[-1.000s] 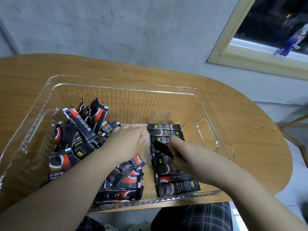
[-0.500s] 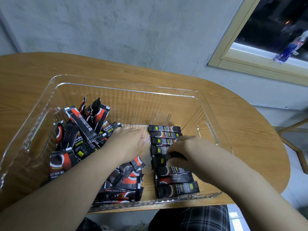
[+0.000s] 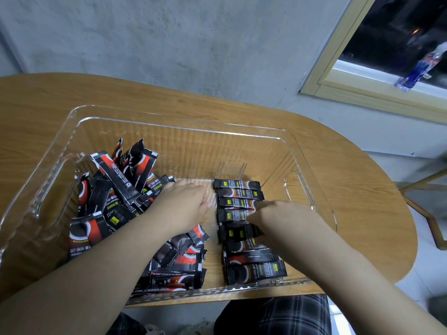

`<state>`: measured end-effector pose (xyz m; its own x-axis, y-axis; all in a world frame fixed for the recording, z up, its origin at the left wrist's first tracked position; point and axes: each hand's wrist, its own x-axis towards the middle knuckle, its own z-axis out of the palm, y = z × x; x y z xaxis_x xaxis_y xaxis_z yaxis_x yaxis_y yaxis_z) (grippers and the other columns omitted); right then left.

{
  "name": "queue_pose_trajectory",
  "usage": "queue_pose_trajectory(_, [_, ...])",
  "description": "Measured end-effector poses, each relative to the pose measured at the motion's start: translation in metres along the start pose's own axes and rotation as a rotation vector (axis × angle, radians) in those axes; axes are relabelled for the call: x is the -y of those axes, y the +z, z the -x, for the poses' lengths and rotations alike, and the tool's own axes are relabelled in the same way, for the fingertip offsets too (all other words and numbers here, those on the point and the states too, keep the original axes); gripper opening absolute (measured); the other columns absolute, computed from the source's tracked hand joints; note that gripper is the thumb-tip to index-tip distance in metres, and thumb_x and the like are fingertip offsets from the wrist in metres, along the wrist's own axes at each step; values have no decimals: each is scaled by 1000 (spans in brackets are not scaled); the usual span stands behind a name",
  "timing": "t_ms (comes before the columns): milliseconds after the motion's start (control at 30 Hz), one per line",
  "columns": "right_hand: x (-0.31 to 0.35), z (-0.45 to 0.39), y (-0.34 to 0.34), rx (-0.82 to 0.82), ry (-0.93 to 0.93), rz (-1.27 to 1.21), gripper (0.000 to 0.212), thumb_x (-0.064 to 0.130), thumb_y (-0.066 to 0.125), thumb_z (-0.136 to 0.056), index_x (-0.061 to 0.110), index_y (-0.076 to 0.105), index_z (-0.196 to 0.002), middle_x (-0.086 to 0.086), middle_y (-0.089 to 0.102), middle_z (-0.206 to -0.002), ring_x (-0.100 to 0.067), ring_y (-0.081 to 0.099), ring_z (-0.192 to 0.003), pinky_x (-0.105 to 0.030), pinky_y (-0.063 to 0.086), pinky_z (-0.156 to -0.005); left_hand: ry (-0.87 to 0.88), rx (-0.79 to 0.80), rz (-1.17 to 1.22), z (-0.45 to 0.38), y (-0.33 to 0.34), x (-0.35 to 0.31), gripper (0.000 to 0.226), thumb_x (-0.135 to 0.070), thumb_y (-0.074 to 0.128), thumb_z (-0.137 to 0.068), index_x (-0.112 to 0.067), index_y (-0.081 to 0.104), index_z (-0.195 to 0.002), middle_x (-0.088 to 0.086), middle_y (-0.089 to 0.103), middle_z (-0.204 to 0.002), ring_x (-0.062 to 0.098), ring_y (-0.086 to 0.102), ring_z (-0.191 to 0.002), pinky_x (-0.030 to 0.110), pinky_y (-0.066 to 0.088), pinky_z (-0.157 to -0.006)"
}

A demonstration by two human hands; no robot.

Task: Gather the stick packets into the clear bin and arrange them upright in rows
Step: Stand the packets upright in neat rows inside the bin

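A clear bin (image 3: 169,124) stands on the wooden table (image 3: 350,189). Its left half holds a loose pile of black and red stick packets (image 3: 116,189), some leaning on end. On the right, a row of packets (image 3: 239,192) lies side by side from the far wall to the near wall. My left hand (image 3: 183,206) rests flat on the pile's right edge, fingertips just short of the row. My right hand (image 3: 278,218) lies over the middle of the row, fingers curled down on one slightly skewed packet (image 3: 238,232). Its thumb is hidden.
The bin has handle cut-outs in its left and right ends. The table's rounded end lies to the right, with a wooden frame (image 3: 433,221) beyond it. A plastic bottle (image 3: 420,68) lies on the window sill. Plaid-clad legs (image 3: 278,315) show below the table edge.
My right hand has brought the pinched packet down into the gap in the middle of the row and shifted slightly right. My left hand has hardly moved.
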<state>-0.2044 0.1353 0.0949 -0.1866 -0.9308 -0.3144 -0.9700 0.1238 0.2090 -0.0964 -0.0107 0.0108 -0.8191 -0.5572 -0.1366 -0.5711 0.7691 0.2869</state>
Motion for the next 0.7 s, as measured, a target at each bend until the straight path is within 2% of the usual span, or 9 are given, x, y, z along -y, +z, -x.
queue_pose_trajectory(67, [-3, 1, -2, -18, 30, 52, 11, 13, 60, -88, 19, 50, -87, 2, 54, -92, -22, 53, -84, -30, 37, -67, 5, -11, 1, 0, 0, 1, 26, -44, 37, -98, -25, 44, -83, -10, 46, -88, 17, 42, -106, 33, 28, -101])
queue_pose_trajectory(100, [-5, 4, -3, -11, 44, 55, 13, 17, 60, -89, 21, 47, -85, 2, 53, -91, -22, 49, -84, -29, 34, -70, 9, -11, 0, 1, 1, 1, 26, -46, 38, -98, -25, 44, -83, -10, 47, -89, 17, 42, -106, 33, 29, -101])
queue_pose_trajectory(200, [-12, 8, -7, -13, 39, 32, 16, 33, 58, -91, 27, 44, -85, 1, 59, -97, -20, 51, -102, -31, 28, -77, 21, 0, 9, 1, 1, 2, 33, -57, 41, -92, -26, 47, -84, -11, 50, -92, 15, 41, -103, 33, 28, -99])
queue_pose_trajectory(300, [-12, 14, 0, -8, 36, 26, 14, 35, 57, -90, 29, 48, -83, 2, 53, -84, -22, 52, -97, -32, 29, -80, 32, 27, -16, 1, 1, -1, 43, -69, 46, -83, -26, 51, -88, -12, 52, -95, 14, 39, -99, 33, 29, -95])
queue_pose_trajectory(367, [-9, 13, 5, 3, 25, 2, 12, 39, 57, -89, 27, 57, -93, 0, 59, -91, -23, 52, -99, -34, 32, -86, 38, 35, -30, 1, 1, -1, 48, -74, 47, -78, -27, 51, -87, -13, 50, -94, 13, 38, -97, 33, 30, -95])
queue_pose_trajectory(467, [-6, 14, 16, 37, 10, -25, 31, 44, 57, -89, 27, 60, -114, 2, 59, -114, -20, 46, -114, -36, 32, -95, 39, 37, -24, 1, 1, 0, 48, -76, 48, -75, -29, 49, -84, -14, 50, -95, 13, 38, -98, 33, 30, -97])
queue_pose_trajectory(600, [-5, 17, 24, 42, 0, -83, 34, 43, 58, -88, 31, 58, -119, 4, 50, -121, -18, 35, -117, -37, 28, -97, 42, 31, -28, 1, 2, 0, 46, -74, 47, -77, -29, 51, -86, -13, 51, -97, 12, 38, -99, 34, 30, -99])
queue_pose_trajectory(700, [-3, 14, 27, 52, -7, -118, 33, 41, 60, -87, 31, 59, -119, 5, 52, -121, -18, 37, -118, -40, 25, -101, 41, 32, -33, 1, 2, 0, 46, -72, 47, -79, -28, 52, -88, -13, 51, -97, 13, 38, -100, 34, 30, -100])
